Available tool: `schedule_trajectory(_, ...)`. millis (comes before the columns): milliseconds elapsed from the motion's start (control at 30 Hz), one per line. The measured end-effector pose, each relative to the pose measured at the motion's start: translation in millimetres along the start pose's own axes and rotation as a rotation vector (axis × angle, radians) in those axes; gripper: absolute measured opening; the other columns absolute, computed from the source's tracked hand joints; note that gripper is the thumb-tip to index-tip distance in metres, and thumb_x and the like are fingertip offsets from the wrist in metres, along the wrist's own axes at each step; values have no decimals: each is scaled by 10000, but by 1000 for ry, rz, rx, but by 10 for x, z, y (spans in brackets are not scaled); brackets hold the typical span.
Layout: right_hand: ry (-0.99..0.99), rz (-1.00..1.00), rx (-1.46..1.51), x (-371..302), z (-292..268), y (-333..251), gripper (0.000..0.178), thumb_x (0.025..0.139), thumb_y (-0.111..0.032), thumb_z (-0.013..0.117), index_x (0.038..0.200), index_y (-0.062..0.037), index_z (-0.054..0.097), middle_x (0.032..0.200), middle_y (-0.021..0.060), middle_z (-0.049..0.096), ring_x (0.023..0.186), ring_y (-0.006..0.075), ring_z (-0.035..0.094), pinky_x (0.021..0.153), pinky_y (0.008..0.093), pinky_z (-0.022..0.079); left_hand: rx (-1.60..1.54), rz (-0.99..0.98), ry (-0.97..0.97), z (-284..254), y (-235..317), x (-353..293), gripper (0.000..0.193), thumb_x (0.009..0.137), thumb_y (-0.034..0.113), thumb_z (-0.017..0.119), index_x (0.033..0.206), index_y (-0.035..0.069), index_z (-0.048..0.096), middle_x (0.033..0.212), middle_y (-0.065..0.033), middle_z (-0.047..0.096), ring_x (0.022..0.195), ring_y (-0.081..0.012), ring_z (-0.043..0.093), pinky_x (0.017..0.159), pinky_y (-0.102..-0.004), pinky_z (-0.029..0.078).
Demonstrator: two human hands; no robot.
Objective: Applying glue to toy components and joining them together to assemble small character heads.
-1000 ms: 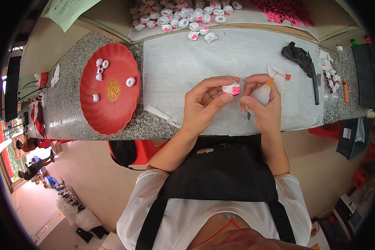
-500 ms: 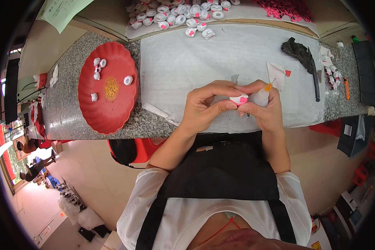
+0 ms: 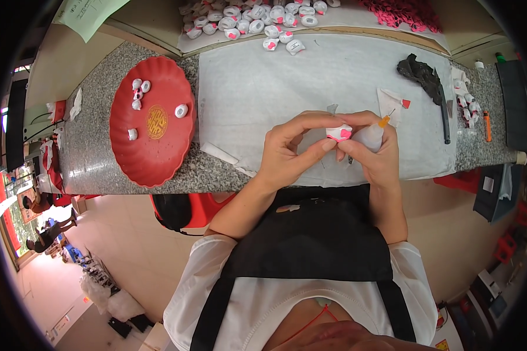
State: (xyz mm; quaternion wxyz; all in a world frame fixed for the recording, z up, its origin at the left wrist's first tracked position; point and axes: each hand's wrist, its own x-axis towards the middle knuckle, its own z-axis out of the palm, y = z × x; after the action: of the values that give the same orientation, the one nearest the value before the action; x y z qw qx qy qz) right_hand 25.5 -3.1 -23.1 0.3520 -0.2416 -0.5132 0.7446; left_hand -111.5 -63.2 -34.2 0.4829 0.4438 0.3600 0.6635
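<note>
Bright, soft light covers the paper [image 3: 263, 76]; daylight glares at the window [image 3: 16, 237] near nine o'clock, while four o'clock sits dim. The hands [image 3: 282, 153] look fairly crisp. Fisheye distortion bends the counter [image 3: 93, 164] toward a black rim.

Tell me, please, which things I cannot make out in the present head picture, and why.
- Head view: the back of the white piece, turned away and partly covered by the left hand.
- Head view: the lower part of the bottle, hidden by the right hand.
- Head view: the heap's far end, cut off by the top edge.
- Head view: single pink bits, too small.
</note>
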Motion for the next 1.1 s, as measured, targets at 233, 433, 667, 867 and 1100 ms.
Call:
schedule_trajectory(233,14,-19,31,3,35,26,255,652,39,549,904,46,506,747,114,541,565,146,525,458,232,427,-18,-5,-8,-27,-9,-6,232,708,-37,523,939,-15,537,954,-112,540,900,-175,501,813,-301,368)
schedule_trajectory(433,11,5,38,3,37,31,250,658,26,552,902,48,506,735,115,539,573,150,526,461,236,431,-51,-17,-30,-45,-22,-3,233,719,-27,521,952,-31,523,957,-121,536,893,-171,501,789,-302,388)
schedule_trajectory(667,23,37,76,23,74,10,264,672,5,545,929,41,499,735,103,541,573,143,524,459,236,434,-192,-137,39,-13,11,-20,236,736,-20,512,970,-47,495,981,-151,522,877,-167,504,716,-284,433)
schedule_trajectory(867,77,-37,107,7,123,94,253,680,-21,544,923,35,499,741,106,539,540,141,509,445,243,425,-210,-101,27,-29,-8,-17,236,738,-25,508,972,-44,494,993,-149,519,884,-170,502,749,-283,421)
schedule_trajectory(1100,140,-26,139,34,171,110,252,680,-25,546,922,30,499,745,108,537,533,144,507,452,248,427,-225,-136,48,-22,36,9,231,744,-13,509,973,-42,492,993,-141,521,894,-169,499,756,-283,416)
